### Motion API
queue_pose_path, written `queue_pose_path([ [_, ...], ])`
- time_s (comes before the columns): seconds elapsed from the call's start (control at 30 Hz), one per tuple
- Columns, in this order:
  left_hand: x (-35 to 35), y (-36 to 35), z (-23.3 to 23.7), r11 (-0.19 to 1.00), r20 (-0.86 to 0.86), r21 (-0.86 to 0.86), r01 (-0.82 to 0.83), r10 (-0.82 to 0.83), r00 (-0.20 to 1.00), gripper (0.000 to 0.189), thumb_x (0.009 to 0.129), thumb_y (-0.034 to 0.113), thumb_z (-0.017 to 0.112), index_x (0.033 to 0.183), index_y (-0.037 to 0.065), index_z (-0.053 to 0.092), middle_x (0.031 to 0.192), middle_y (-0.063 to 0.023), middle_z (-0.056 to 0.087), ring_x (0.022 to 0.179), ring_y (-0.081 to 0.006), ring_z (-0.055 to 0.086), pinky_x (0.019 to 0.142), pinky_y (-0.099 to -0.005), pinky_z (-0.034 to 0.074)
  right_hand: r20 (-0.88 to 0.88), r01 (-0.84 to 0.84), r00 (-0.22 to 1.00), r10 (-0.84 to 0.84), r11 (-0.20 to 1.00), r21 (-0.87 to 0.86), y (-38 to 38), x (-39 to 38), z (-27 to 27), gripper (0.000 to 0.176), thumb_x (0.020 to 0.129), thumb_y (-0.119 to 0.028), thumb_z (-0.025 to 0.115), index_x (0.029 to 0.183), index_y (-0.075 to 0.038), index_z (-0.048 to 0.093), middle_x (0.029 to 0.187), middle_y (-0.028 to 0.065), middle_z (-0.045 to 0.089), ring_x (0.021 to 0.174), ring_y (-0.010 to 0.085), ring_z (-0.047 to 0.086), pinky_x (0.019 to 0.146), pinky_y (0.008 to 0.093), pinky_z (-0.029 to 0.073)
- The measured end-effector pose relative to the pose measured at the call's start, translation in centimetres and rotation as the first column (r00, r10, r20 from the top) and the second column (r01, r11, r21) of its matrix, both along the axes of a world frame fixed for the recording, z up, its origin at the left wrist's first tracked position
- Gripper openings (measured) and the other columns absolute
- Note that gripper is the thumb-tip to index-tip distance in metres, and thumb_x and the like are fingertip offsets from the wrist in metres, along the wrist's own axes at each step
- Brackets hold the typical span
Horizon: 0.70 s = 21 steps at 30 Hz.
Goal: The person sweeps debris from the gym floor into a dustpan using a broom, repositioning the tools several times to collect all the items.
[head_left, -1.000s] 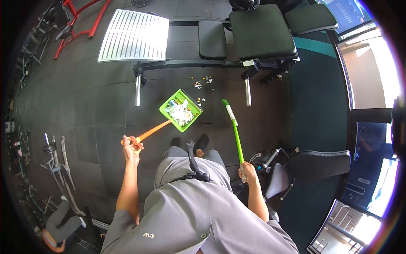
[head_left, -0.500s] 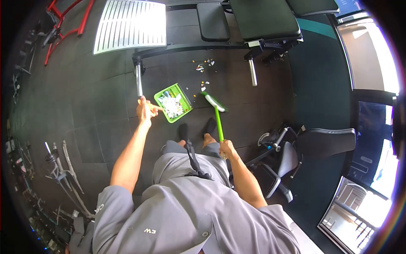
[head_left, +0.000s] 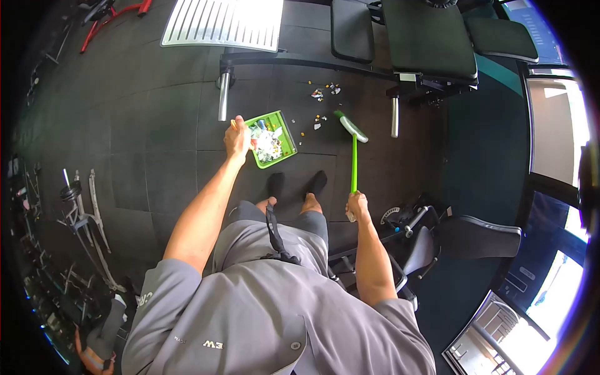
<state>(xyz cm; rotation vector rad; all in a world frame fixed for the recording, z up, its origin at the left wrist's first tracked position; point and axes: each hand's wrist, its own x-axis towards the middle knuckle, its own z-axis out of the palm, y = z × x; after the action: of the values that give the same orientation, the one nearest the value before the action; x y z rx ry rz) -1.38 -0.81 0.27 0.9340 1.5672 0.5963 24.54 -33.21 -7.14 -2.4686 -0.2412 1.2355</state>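
Observation:
My left hand (head_left: 237, 142) is closed around the upright handle of a green dustpan (head_left: 291, 149), which is low over the dark floor. White scraps and mixed litter (head_left: 269, 145) are heaped inside the pan. In my right hand (head_left: 357, 205) is the bright green stick of a broom (head_left: 355, 165). Its white-and-green head (head_left: 352, 127) is tilted on the floor, to the right of the pan. Between broom and pan lie a few loose bits of litter (head_left: 317, 125), and another scatter of debris (head_left: 326, 92) is farther forward.
Ahead stands a black-framed machine with a slotted silver plate (head_left: 222, 24), dark pads (head_left: 431, 37) and chrome legs (head_left: 223, 97). A padded gym machine (head_left: 478, 240) is at the right, near a framed mirror (head_left: 506, 337). Another person (head_left: 103, 337) is at lower left.
The broom head has swung right, farther from the dustpan, and my right hand has moved outward with it. The view has shifted, and my left hand still holds the dustpan.

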Motion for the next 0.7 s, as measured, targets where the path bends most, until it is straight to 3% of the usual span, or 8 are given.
queue_pose_path([
  [0.17,-0.8,0.7,-0.2,1.0,0.063,-0.016,-0.021,0.022,0.998,0.051,0.095,0.043,0.039,0.075,0.0,0.056,0.056,-0.009,0.058,0.048,-0.0194,0.062,0.045,-0.0316,0.052,0.079,-0.381,0.918,0.389,0.919,-0.098,-2.0,-4.2,-6.0,0.025,0.09,-0.017,0.044,0.086,0.004,0.058,0.057,0.0107,0.059,0.045,0.0209,0.059,0.042,0.0342,0.05],
  [0.23,-0.6,0.9,0.0,1.0,0.04,-0.023,-0.019,0.02,0.999,0.051,0.094,0.044,0.039,0.073,0.0,0.056,0.057,-0.0088,0.058,0.048,-0.0194,0.062,0.047,-0.0318,0.052,0.095,-0.383,0.92,0.38,0.923,0.025,-3.1,-6.9,-2.8,0.024,0.089,-0.017,0.046,0.089,0.004,0.057,0.056,0.0103,0.057,0.043,0.0203,0.058,0.043,0.0338,0.05],
  [0.3,-0.4,1.0,-0.1,0.999,0.002,-0.009,-0.031,0.031,1.0,0.052,0.094,0.045,0.039,0.072,0.001,0.056,0.056,-0.0087,0.059,0.049,-0.0197,0.062,0.048,-0.032,0.052,0.024,-0.243,0.97,0.241,0.964,0.104,-4.3,-8.2,0.0,0.022,0.089,-0.017,0.046,0.09,0.002,0.058,0.055,0.0093,0.055,0.042,0.0178,0.055,0.041,0.033,0.049],
  [0.4,-0.3,1.1,-0.9,1.0,-0.039,0.006,0.005,-0.004,0.999,0.053,0.094,0.045,0.038,0.072,0.001,0.058,0.055,-0.0092,0.06,0.051,-0.0209,0.063,0.053,-0.0334,0.052,-0.158,-0.03,0.987,0.037,0.999,0.043,-1.7,-7.8,8.3,0.02,0.093,-0.018,0.043,0.095,-0.003,0.057,0.056,0.0066,0.052,0.042,0.0136,0.052,0.036,0.0297,0.045],
  [0.5,-0.1,0.9,-0.1,0.999,-0.039,-0.01,0.03,-0.03,0.999,0.053,0.094,0.045,0.036,0.073,0.001,0.058,0.054,-0.0094,0.06,0.054,-0.0222,0.064,0.057,-0.0347,0.052,-0.175,0.069,0.983,-0.059,0.996,0.053,-1.1,-4.9,8.9,0.02,0.095,-0.019,0.043,0.094,-0.003,0.053,0.055,0.0044,0.05,0.04,0.0121,0.049,0.034,0.0289,0.043],
  [0.57,0.0,0.7,-0.7,1.0,-0.071,0.01,0.027,-0.026,0.997,0.053,0.094,0.044,0.036,0.073,0.001,0.058,0.055,-0.0104,0.06,0.054,-0.0222,0.064,0.057,-0.0348,0.052,-0.083,0.017,0.996,-0.012,0.998,0.063,0.3,-2.7,8.5,0.019,0.094,-0.019,0.043,0.089,-0.003,0.052,0.054,0.0057,0.051,0.04,0.0145,0.051,0.034,0.0307,0.045],
  [0.63,-0.2,0.6,-1.6,0.999,-0.097,0.037,0.028,-0.024,0.995,0.052,0.094,0.044,0.036,0.073,0.001,0.058,0.056,-0.0111,0.06,0.053,-0.0218,0.064,0.055,-0.0344,0.052,0.064,-0.216,0.974,0.216,0.976,0.0,1.7,-0.6,5.7,0.02,0.092,-0.017,0.043,0.092,0.0,0.054,0.06,0.0144,0.059,0.045,0.0197,0.06,0.04,0.0332,0.049],
  [0.7,-0.4,0.4,-2.2,0.997,-0.106,0.072,0.036,-0.028,0.994,0.052,0.094,0.044,0.037,0.073,0.001,0.058,0.057,-0.0116,0.06,0.051,-0.0211,0.063,0.052,-0.0335,0.052,0.064,-0.211,0.975,0.214,0.976,-0.058,3.6,0.4,3.4,0.025,0.091,-0.019,0.044,0.093,0.002,0.056,0.068,0.0184,0.063,0.056,0.0247,0.065,0.049,0.0354,0.052],
])
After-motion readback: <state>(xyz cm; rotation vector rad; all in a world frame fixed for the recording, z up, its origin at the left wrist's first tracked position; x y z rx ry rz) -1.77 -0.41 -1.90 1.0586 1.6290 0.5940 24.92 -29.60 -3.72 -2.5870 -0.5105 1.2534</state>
